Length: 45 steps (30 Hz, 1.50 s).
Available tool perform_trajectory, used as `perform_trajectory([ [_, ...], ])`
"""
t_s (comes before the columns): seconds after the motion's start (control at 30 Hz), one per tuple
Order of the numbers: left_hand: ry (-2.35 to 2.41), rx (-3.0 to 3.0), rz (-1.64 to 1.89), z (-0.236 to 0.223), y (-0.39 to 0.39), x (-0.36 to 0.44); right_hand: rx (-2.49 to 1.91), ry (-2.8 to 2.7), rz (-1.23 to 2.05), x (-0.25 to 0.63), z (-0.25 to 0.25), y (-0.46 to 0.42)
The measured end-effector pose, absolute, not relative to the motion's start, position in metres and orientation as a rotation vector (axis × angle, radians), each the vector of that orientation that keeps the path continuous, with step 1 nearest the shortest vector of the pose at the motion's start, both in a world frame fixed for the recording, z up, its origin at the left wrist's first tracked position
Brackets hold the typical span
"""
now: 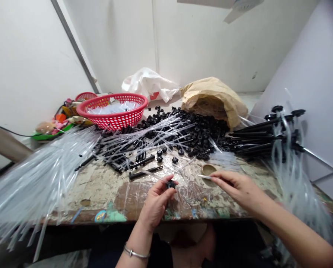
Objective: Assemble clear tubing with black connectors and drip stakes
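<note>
Near the table's front edge, my left hand (157, 199) pinches a small black plastic cap (170, 184) between thumb and fingers. A thin clear tube runs from beside that cap toward the upper left; whether it is joined to the cap I cannot tell. To the right, my right hand (236, 188) holds a short clear tube (204, 176) by its end, pointing left over a small round dish (209, 170). The two hands are apart. Just beyond my left hand lies a black plastic pump tube (145, 173), with a few loose black caps (174, 160) close by.
A heap of black caps (202, 130) spills from a brown paper bag (215, 96). Long clear tubes (43, 171) hang over the left edge. A red basket (113, 115) holds short clear pieces. Finished-looking black pumps with tubes (256, 137) lie at the right.
</note>
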<state>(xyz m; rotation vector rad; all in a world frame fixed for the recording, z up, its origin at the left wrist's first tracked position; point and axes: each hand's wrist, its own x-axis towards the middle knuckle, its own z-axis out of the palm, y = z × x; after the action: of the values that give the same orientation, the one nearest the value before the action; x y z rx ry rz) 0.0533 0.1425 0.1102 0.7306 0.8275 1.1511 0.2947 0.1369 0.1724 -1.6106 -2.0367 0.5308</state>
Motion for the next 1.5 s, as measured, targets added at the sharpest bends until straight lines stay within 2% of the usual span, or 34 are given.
perform_trajectory([
  [0.37,0.744,0.581,1.199,0.114,0.143,0.051,-1.343,-1.969,0.759,0.231,0.169,0.129],
  [1.03,0.706,0.496,1.228,0.111,0.144,0.048,-1.337,-2.048,0.634,0.221,0.164,0.135],
  [1.5,0.715,0.596,1.117,0.111,0.141,0.048,-1.41,-2.221,0.555,0.214,0.162,0.128],
])
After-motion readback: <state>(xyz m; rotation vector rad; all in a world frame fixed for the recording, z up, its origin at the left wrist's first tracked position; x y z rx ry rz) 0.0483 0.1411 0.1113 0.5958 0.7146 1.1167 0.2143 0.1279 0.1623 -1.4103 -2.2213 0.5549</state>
